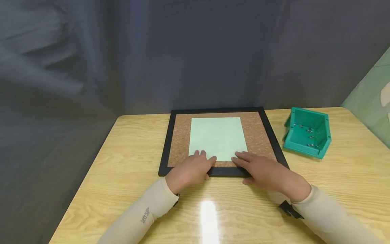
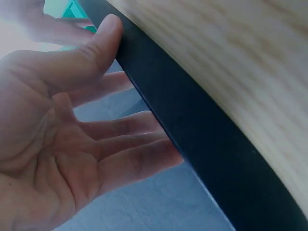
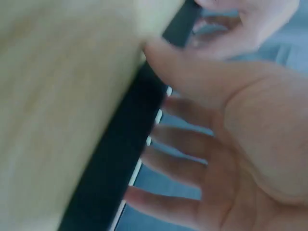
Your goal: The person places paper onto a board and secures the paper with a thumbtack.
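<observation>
With fingers spread flat, left hand (image 1: 190,169) and right hand (image 1: 263,171) resting on pale green sheet (image 1: 217,138), over cork board (image 1: 259,135) near edge, table (image 1: 128,152) middle.

I see the framed cork board (image 1: 259,135) lying mid-table (image 1: 122,152) with the paper sheet (image 1: 217,137) on it, both hands, left (image 1: 190,171) and right (image 1: 265,173), at its near edge, and the pin-filled bin (image 1: 307,137) off to its right.

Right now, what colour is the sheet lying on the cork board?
Pale green; the sheet shows best in the head view.
</observation>
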{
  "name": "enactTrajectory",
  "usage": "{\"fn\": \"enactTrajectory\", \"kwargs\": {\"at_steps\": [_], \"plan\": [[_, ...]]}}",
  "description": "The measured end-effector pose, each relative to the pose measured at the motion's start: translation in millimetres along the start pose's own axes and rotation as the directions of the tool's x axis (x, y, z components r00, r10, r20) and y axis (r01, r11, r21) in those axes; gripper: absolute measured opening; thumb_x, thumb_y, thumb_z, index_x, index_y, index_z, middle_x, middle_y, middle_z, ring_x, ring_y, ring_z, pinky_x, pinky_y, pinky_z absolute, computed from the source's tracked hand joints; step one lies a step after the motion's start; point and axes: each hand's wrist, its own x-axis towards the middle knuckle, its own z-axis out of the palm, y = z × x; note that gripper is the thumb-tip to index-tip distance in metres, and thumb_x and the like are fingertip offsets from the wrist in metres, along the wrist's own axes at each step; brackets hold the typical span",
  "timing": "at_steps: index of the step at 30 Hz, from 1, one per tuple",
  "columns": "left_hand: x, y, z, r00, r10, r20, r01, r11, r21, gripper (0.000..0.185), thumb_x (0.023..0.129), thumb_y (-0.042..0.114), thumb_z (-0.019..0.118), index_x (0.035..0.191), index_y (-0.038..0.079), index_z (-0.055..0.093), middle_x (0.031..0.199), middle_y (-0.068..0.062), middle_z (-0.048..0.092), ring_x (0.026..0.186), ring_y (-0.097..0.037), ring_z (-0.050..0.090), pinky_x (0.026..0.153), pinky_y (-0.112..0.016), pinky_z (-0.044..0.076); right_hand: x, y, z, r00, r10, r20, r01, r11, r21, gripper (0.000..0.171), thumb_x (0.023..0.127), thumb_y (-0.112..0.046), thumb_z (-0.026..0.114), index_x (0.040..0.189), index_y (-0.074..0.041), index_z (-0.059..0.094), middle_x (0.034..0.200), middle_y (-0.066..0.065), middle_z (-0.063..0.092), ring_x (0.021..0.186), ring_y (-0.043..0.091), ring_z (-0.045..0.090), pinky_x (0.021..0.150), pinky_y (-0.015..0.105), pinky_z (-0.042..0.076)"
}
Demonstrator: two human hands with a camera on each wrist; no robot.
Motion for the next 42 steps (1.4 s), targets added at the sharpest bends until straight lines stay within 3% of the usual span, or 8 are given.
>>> {"fn": "enactTrajectory", "kwargs": {"at_steps": [4, 8, 12, 15, 21, 28, 37, 42], "plan": [[-2.8, -1.3, 3.8, 0.999, 0.012, -0.033, -0.012, 1.0, 0.019, 0.061, 0.096, 0.031, 0.065, 0.151, 0.023, 0.041, 0.153, -0.019, 0.042, 0.141, -0.038, 0.042, 0.091, -0.04, 0.056, 4.7, -7.0, 6.2, 0.992, -0.017, -0.122, 0.004, 0.995, -0.103, 0.055, 0.088, -0.031, 0.075, 0.137, -0.009, 0.06, 0.142, 0.013, 0.057, 0.127, 0.036, 0.057, 0.095, 0.048, 0.054], [-9.4, -2.1, 10.9, 0.995, 0.028, -0.091, -0.019, 0.994, 0.107, 0.061, 0.096, 0.036, 0.063, 0.152, 0.026, 0.041, 0.153, -0.018, 0.043, 0.139, -0.038, 0.045, 0.093, -0.044, 0.056, 5.6, -7.8, 5.3, 0.986, -0.033, -0.165, 0.013, 0.993, -0.118, 0.048, 0.084, -0.03, 0.079, 0.127, -0.014, 0.068, 0.122, 0.006, 0.064, 0.109, 0.027, 0.064, 0.084, 0.041, 0.057], [-16.2, -7.4, 13.9, 0.979, 0.079, -0.187, -0.038, 0.977, 0.211, 0.055, 0.092, 0.037, 0.069, 0.143, 0.026, 0.051, 0.134, -0.008, 0.056, 0.118, -0.027, 0.057, 0.086, -0.039, 0.056, 6.9, -7.2, 2.2, 0.981, -0.058, -0.186, 0.036, 0.992, -0.119, 0.044, 0.081, -0.028, 0.082, 0.122, -0.017, 0.071, 0.108, 0.001, 0.064, 0.096, 0.02, 0.064, 0.077, 0.037, 0.057], [-18.9, -10.1, 13.7, 0.967, 0.106, -0.23, -0.055, 0.975, 0.217, 0.045, 0.088, 0.035, 0.075, 0.129, 0.023, 0.06, 0.115, -0.002, 0.059, 0.097, -0.02, 0.058, 0.074, -0.031, 0.053, 7.9, -7.2, 1.8, 0.979, -0.066, -0.194, 0.047, 0.994, -0.099, 0.04, 0.079, -0.026, 0.083, 0.116, -0.017, 0.071, 0.101, -0.002, 0.063, 0.089, 0.017, 0.063, 0.073, 0.034, 0.055], [-18.0, -11.1, 10.5, 0.97, 0.097, -0.225, -0.067, 0.988, 0.136, 0.036, 0.088, 0.03, 0.076, 0.119, 0.017, 0.065, 0.105, -0.002, 0.062, 0.089, -0.017, 0.059, 0.069, -0.025, 0.052, 9.1, -7.4, 0.9, 0.978, -0.081, -0.193, 0.066, 0.994, -0.083, 0.028, 0.08, -0.02, 0.083, 0.1, -0.017, 0.064, 0.092, -0.005, 0.058, 0.081, 0.012, 0.058, 0.07, 0.031, 0.052], [-14.4, -12.7, 12.2, 0.973, 0.079, -0.217, -0.061, 0.994, 0.092, 0.032, 0.088, 0.03, 0.076, 0.115, 0.016, 0.066, 0.102, -0.002, 0.063, 0.088, -0.017, 0.059, 0.072, -0.028, 0.052, 9.8, -7.9, 3.8, 0.988, -0.057, -0.146, 0.047, 0.997, -0.069, 0.026, 0.085, -0.02, 0.079, 0.102, -0.015, 0.06, 0.094, -0.003, 0.056, 0.085, 0.014, 0.057, 0.071, 0.032, 0.051], [-17.9, -19.7, 15.2, 0.972, 0.16, -0.173, -0.129, 0.976, 0.174, 0.017, 0.104, 0.014, 0.051, 0.119, 0.015, 0.058, 0.106, -0.002, 0.057, 0.089, -0.016, 0.052, 0.068, -0.029, 0.047, 9.2, -6.2, 5.5, 0.986, -0.086, -0.144, 0.084, 0.996, -0.02, 0.026, 0.086, -0.015, 0.077, 0.102, -0.014, 0.055, 0.094, -0.004, 0.053, 0.084, 0.012, 0.052, 0.072, 0.031, 0.049], [-18.2, -20.0, 13.2, 0.968, 0.178, -0.178, -0.143, 0.971, 0.19, 0.016, 0.104, 0.013, 0.051, 0.118, 0.014, 0.059, 0.104, -0.003, 0.057, 0.085, -0.016, 0.049, 0.066, -0.028, 0.044, 8.5, -5.7, 5.2, 0.982, -0.108, -0.155, 0.105, 0.994, -0.033, 0.026, 0.087, -0.015, 0.076, 0.102, -0.013, 0.054, 0.094, -0.004, 0.053, 0.084, 0.013, 0.052, 0.074, 0.033, 0.049]]}}
